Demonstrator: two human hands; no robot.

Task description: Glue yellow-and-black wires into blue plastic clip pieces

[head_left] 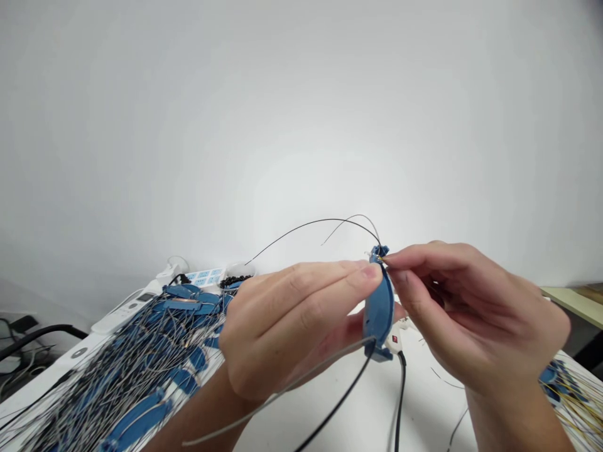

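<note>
My left hand (301, 320) is closed round a curved blue plastic part (378, 307), which stands roughly upright between fingers and thumb. From its top end a thin black wire (306, 224) and a thinner grey one (358, 216) arch to the left. A grey wire (282, 390) and a thicker black wire (340, 402) hang from its lower end. Thumb and forefinger of my right hand (461, 307) pinch at the part's top, where a short bit of yellow wire (384, 258) shows at the fingertips. The far side of the part is hidden.
A heap of similar blue parts with grey and black wires (117, 358) covers the left of the white table (330, 414). Behind it lies a power strip (206, 276). More blue parts with yellow wires (572, 395) lie at right. A black cable (401, 395) runs below my hands.
</note>
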